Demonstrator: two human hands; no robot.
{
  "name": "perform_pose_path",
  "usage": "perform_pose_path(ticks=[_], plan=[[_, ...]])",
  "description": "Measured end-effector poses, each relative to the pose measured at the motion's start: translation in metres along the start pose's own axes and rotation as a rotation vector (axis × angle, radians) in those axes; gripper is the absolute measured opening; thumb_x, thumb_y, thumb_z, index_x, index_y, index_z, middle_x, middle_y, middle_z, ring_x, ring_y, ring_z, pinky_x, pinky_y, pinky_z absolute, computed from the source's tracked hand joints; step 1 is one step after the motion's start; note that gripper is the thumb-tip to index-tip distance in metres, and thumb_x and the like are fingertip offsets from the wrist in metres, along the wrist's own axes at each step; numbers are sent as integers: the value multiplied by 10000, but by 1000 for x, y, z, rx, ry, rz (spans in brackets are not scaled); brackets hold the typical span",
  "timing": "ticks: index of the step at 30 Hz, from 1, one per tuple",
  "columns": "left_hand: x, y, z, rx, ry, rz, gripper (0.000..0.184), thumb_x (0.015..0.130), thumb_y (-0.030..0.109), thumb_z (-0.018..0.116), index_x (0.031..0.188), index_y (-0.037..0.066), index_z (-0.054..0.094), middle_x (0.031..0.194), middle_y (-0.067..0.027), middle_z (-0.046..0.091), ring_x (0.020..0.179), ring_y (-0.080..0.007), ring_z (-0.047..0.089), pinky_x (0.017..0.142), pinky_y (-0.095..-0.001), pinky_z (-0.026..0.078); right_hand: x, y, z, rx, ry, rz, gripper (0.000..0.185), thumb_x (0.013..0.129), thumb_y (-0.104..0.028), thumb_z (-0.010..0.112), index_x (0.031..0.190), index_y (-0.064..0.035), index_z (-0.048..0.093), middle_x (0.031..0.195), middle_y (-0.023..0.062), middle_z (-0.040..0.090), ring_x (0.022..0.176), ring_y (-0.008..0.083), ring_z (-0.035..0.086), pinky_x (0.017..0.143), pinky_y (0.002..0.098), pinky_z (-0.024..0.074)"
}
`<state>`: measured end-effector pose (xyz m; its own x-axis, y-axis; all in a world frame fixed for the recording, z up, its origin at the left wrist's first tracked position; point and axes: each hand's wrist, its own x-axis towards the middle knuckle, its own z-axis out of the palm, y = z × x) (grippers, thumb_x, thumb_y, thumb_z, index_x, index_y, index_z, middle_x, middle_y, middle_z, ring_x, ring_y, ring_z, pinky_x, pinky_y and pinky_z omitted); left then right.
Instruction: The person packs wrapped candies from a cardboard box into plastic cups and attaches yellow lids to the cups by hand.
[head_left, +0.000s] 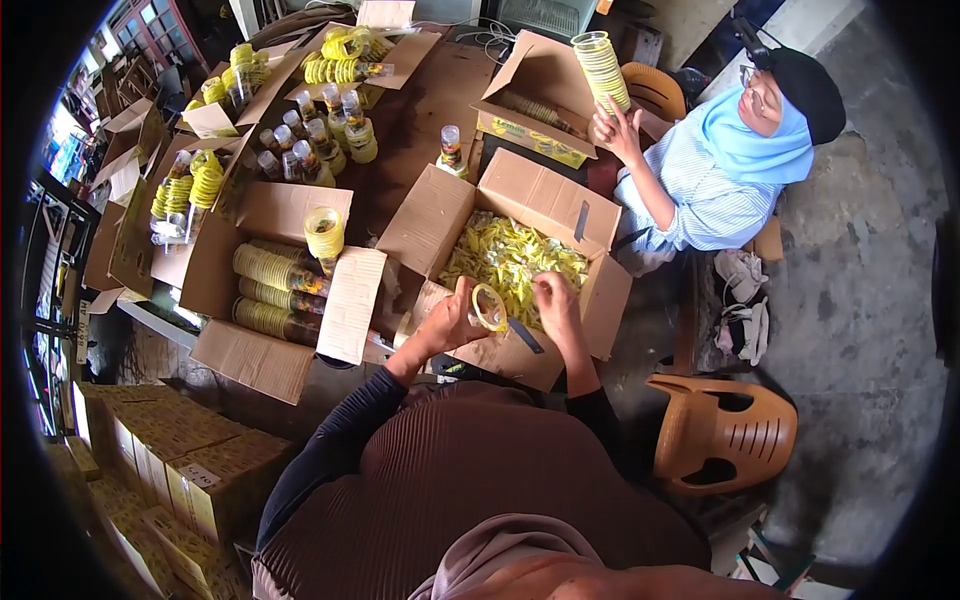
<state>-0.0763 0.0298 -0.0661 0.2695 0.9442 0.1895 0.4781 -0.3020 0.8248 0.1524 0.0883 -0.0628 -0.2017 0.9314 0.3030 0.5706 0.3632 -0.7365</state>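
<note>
Your left hand [447, 322] grips a yellow-rimmed cup [489, 308]; right hand [558, 305] over yellow packets [512, 252], fingers bunched, can't tell if holding any.

The left arm [330, 445] reaches far and right, its dark sleeve ending near the wrist, the left hand [448, 322] curled in a grip. The right hand [559, 306] sits nearby on the right, fingers bent inward, forearm bare.

Yellow-rimmed clear cup [489, 308] — tilted, mouth showing — near loosely heaped yellow packets [505, 252]
</note>
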Motion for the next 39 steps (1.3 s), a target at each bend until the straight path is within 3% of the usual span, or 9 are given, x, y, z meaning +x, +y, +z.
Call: perform_pose_path(ticks=[5, 13, 17, 23, 24, 27, 32, 37, 39], plan=[[8, 16, 3, 135, -159, -150, 869, 645, 388, 839, 1268, -14, 386, 948, -183, 629, 863, -367, 626, 757, -419, 494, -1, -64, -9, -286, -179, -315, 256, 819, -257, 679, 825, -47, 532, 783, 117, 567, 712, 297, 586, 652, 413, 472], [29, 33, -9, 46, -414, -42, 721, 635, 359, 817, 1160, -9, 487, 873, -209, 654, 836, -381, 631, 741, -426, 504, 6, -44, -12, -323, -397, -396, 161, 824, -176, 605, 827, -35, 526, 796, 144, 590, 769, 325, 607, 686, 429, 478], [33, 47, 3, 72, -285, 23, 571, 658, 264, 779, 1099, 24, 507, 910, -194, 632, 828, -368, 628, 729, -415, 505, 10, -26, -18, -236, -462, -262, 147, 833, -156, 591, 847, -25, 526, 782, 160, 589, 761, 343, 607, 681, 432, 476], [34, 64, 53, 361, 257, 68, 378, 684, 173, 723, 969, 25, 525, 839, -150, 580, 795, -333, 610, 697, -416, 512, 16, 17, -1, 241, -119, -41, 299, 925, -271, 448, 849, 14, 498, 680, 185, 503, 643, 355, 511, 634, 421, 415], [34, 61, 56, 360, 256, 64, 378, 684, 173, 723, 969, 25, 525, 839, -150, 580, 795, -333, 610, 697, -416, 512, 17, 24, 1, 285, -228, 230, 341, 931, -294, 426, 816, 15, 515, 653, 187, 469, 624, 321, 472, 623, 417, 391], [34, 54, 55, 349, 292, 60, 372, 687, 167, 729, 955, 8, 525, 869, -163, 569, 824, -333, 586, 719, -412, 495, 17, 58, 22, 174, -150, 125, 334, 913, -274, 425, 780, 18, 515, 653, 207, 488, 637, 317, 499, 629, 425, 400], [37, 68, 37, 352, 366, 77, 434, 717, 201, 732, 1027, -11, 514, 929, -164, 544, 847, -353, 550, 724, -434, 457, 35, 100, -6, -82, -141, 421, 297, 898, -288, 539, 886, 7, 571, 832, 238, 633, 804, 409, 609, 675, 461, 450], [33, 52, 36, 249, 294, -100, 644, 690, 219, 777, 1177, -33, 438, 1058, -203, 496, 999, -360, 509, 877, -439, 423, 38, 75, -8, -82, -79, 337, 143, 787, -41, 677, 889, -26, 579, 838, 170, 635, 793, 347, 629, 671, 419, 468], [33, 46, 34, 260, 299, -42, 644, 683, 206, 777, 1171, -35, 433, 1035, -202, 518, 987, -375, 526, 879, -448, 431, 34, 85, 6, -122, 26, -110, 151, 795, -35, 671, 899, -14, 563, 886, 158, 625, 804, 334, 631, 698, 415, 495]])
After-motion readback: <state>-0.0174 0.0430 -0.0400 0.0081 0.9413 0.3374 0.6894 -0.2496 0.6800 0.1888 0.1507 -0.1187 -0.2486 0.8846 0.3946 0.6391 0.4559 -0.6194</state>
